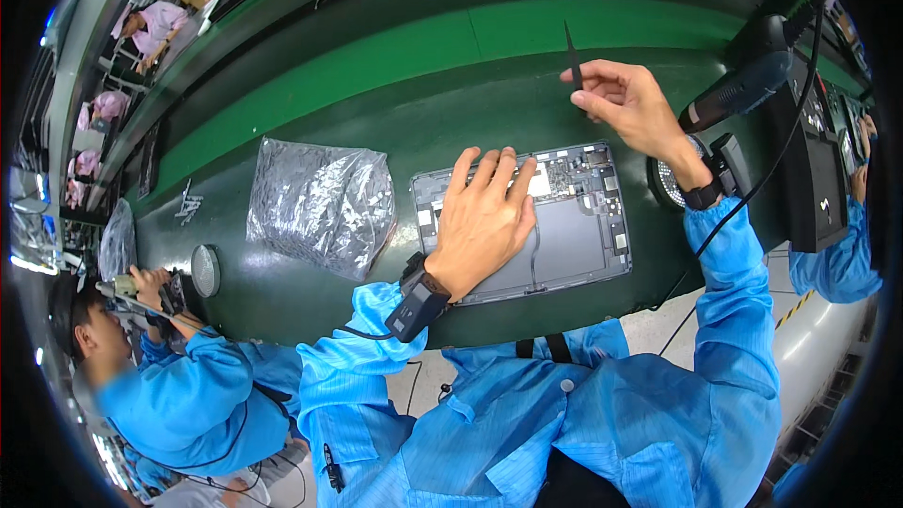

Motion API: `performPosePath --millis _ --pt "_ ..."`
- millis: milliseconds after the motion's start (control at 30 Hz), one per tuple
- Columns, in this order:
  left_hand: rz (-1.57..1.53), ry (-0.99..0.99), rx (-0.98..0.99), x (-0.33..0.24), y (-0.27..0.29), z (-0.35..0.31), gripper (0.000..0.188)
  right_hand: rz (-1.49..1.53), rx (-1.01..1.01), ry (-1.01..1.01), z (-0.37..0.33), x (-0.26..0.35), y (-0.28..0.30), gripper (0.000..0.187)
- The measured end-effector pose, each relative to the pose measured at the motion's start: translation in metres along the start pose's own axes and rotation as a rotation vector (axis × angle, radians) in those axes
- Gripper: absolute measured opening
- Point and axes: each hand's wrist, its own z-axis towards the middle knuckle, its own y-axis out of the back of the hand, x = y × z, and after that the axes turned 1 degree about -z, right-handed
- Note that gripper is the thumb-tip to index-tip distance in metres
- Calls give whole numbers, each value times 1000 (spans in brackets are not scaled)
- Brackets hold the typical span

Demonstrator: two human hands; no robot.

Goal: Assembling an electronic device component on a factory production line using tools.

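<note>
An opened tablet (574,226) lies on the green bench in front of me, its circuit boards and large grey battery exposed. My left hand (484,216) rests flat on its left part, fingers spread, covering some of the inside. Beyond the tablet's far right corner, my right hand (625,103) is raised and closed on dark tweezers (575,61), whose thin tip points up and away. The tweezers are apart from the tablet. Beneath my right wrist is a round metallic dish (665,183), partly hidden by the forearm.
A clear plastic bag (320,202) lies left of the tablet, with a round dish (205,270) farther left. At the right stand a dark dryer-like tool (743,89), a hanging cable and a black box (818,179). A person in blue (198,376) works at the left.
</note>
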Motion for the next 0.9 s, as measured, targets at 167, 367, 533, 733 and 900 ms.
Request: performPosePath --millis 167,367,533,733,900 --pt "-3 12 -8 0 1 -1 43 47 57 183 -7 7 -43 18" --pt "-7 12 -15 0 1 -1 44 32 156 167 -16 17 -52 16" --pt "-13 13 -36 -1 -1 -2 44 -23 170 190 -17 14 -50 14" --pt "-18 17 -26 0 -1 -2 43 -101 197 193 -14 14 -50 10" --pt "-16 8 -31 0 -3 -1 43 -42 171 195 -15 16 -52 9"
